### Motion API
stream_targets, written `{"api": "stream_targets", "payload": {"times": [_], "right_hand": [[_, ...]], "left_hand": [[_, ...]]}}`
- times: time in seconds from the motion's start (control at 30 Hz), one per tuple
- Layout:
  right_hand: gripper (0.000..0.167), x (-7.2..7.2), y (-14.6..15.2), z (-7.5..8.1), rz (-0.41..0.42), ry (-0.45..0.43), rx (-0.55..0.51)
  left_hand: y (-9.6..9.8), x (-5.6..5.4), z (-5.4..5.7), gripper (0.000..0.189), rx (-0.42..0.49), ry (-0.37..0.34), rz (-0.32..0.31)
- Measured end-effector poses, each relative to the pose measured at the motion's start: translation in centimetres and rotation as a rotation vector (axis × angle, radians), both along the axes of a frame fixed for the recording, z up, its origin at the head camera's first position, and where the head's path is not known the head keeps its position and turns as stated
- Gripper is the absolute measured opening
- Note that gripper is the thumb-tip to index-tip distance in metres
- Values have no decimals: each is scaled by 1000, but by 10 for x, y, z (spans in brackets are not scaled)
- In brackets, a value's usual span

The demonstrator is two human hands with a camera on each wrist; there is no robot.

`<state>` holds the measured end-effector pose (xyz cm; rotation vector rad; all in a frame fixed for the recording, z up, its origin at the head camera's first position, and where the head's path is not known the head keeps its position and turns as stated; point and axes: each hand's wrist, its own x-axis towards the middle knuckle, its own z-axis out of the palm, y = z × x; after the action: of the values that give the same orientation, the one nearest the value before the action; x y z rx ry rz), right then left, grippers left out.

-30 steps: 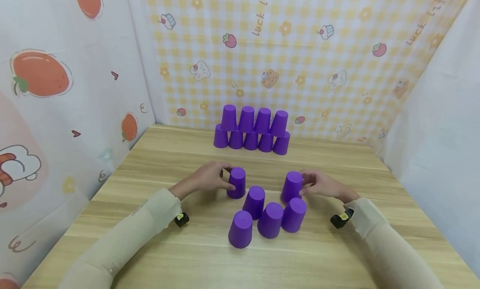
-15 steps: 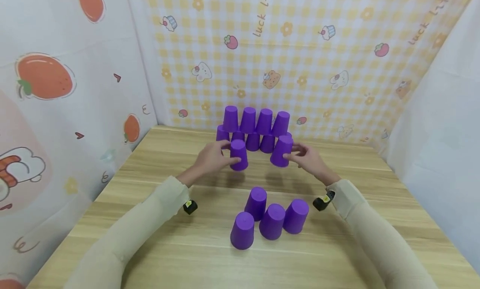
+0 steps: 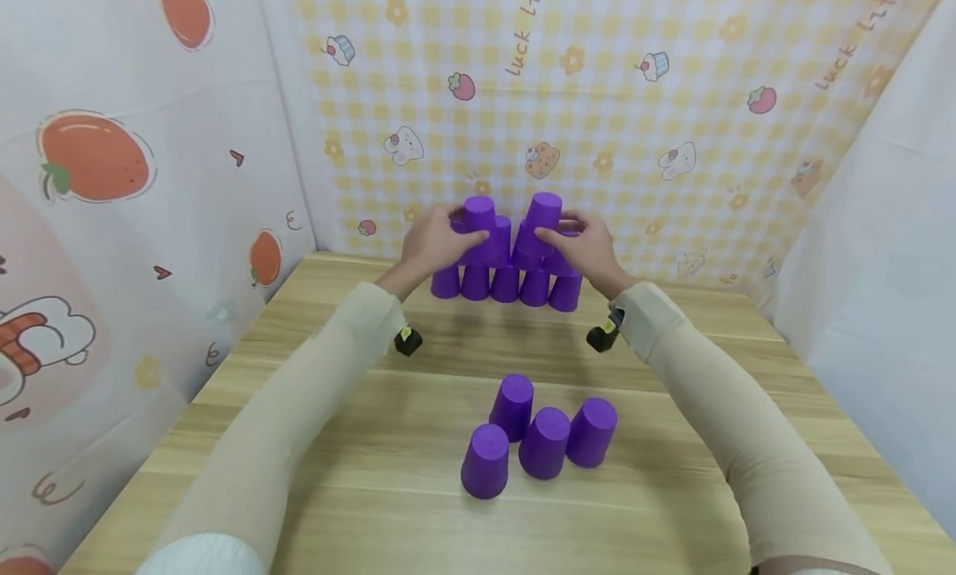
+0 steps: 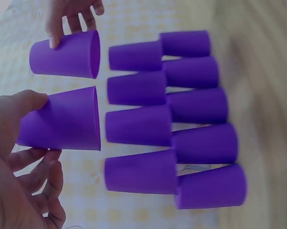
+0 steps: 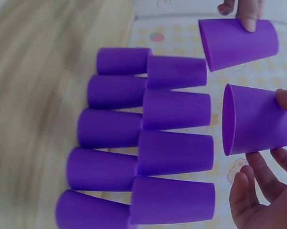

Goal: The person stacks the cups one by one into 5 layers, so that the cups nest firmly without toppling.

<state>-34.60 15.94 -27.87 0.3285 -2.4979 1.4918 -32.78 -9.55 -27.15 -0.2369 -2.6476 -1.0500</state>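
Observation:
My left hand (image 3: 436, 241) pinches an upside-down purple cup (image 3: 480, 218) between thumb and fingers. In my right hand (image 3: 588, 250), a matching purple cup (image 3: 547, 211) is held the same way. Behind both stands a two-tier cup wall, a lower row (image 3: 504, 286) bearing an upper row (image 4: 137, 125). Seen from the left wrist, the left cup (image 4: 67, 119) hovers a small gap above the upper row's flat tops. The right wrist view shows a like gap under the right cup (image 5: 258, 119). From the head, the hands and held cups hide part of the upper row.
Several loose purple cups (image 3: 543, 444) stand mouth-down nearer the front on the wooden table (image 3: 358, 475). A checked cloth (image 3: 612, 110) hangs right behind the stack, with white cloth (image 3: 851, 251) on the right and printed cloth (image 3: 187, 143) on the left.
Both hands have lifted their two cups from the front group, carried them away from the body and raised them above the stack. The other front cups and the stack have stayed in place.

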Motion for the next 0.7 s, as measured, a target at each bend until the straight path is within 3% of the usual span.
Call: {"api": "stream_targets", "payload": {"times": [0.17, 0.3, 0.47, 0.7], "right_hand": [[63, -20, -7, 9, -24, -7, 22], [64, -35, -10, 13, -43, -27, -5], [65, -47, -15, 15, -38, -42, -5], [67, -54, -26, 17, -13, -90, 49]], "left_hand": [[7, -21, 19, 58, -16, -6, 33], [13, -35, 26, 56, -38, -3, 71], [17, -48, 27, 57, -35, 2, 111], [14, -57, 24, 57, -46, 15, 145]]}}
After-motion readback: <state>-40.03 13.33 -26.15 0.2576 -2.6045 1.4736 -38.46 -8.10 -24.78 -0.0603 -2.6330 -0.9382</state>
